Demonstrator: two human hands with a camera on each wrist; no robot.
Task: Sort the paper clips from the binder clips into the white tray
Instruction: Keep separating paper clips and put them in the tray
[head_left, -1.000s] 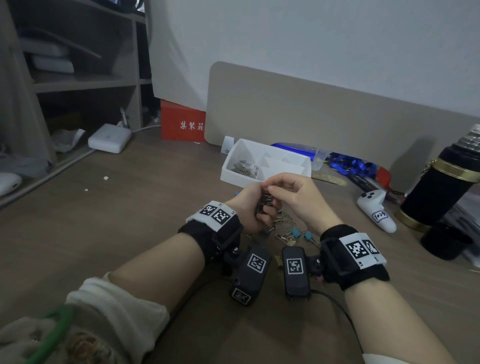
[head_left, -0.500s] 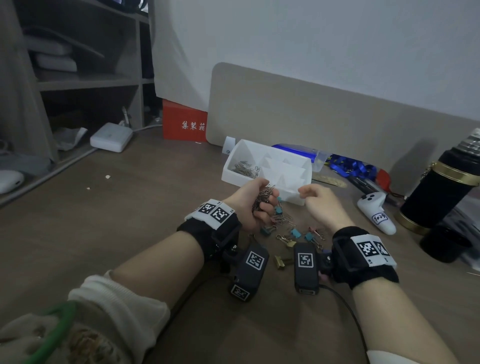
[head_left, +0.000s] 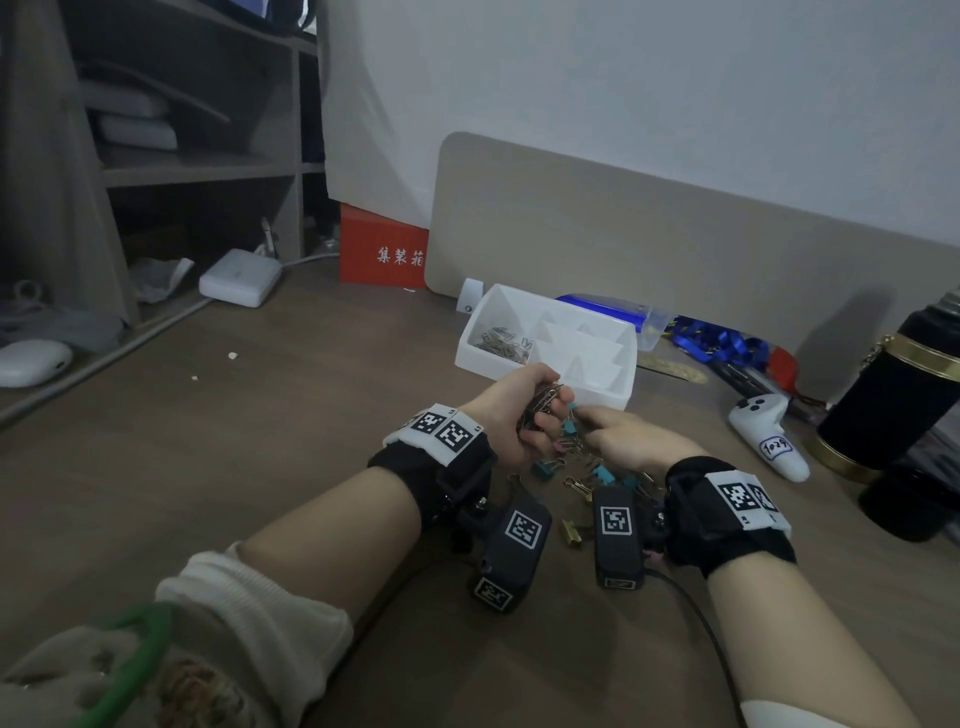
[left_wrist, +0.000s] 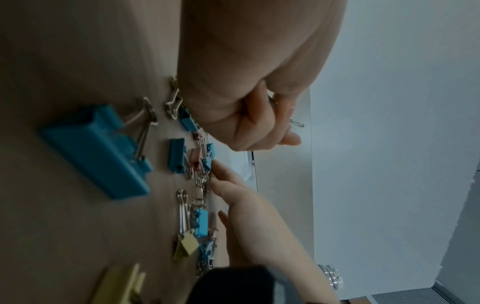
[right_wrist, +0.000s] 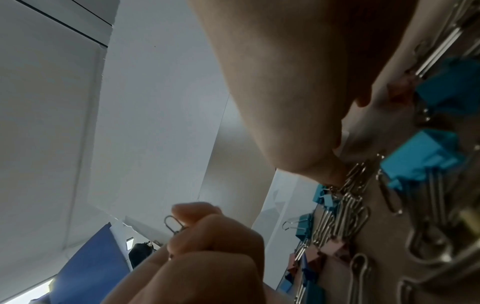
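Silver wire paper clips (head_left: 543, 402) bristled from the left hand (head_left: 511, 415), whose fingers were clenched round the bunch just in front of the white plastic divided tray (head_left: 608, 387). To its right, the right hand (head_left: 621, 439) pinched at the mixed heap of teal, pink and gold binder clips (head_left: 576, 462) on the brown wooden desk (head_left: 260, 441); whether it held anything I could not tell. The pick probably called for lifting one wire clip clear of the binder handles. The tray's near wall stood close ahead; open desk lay leftward.
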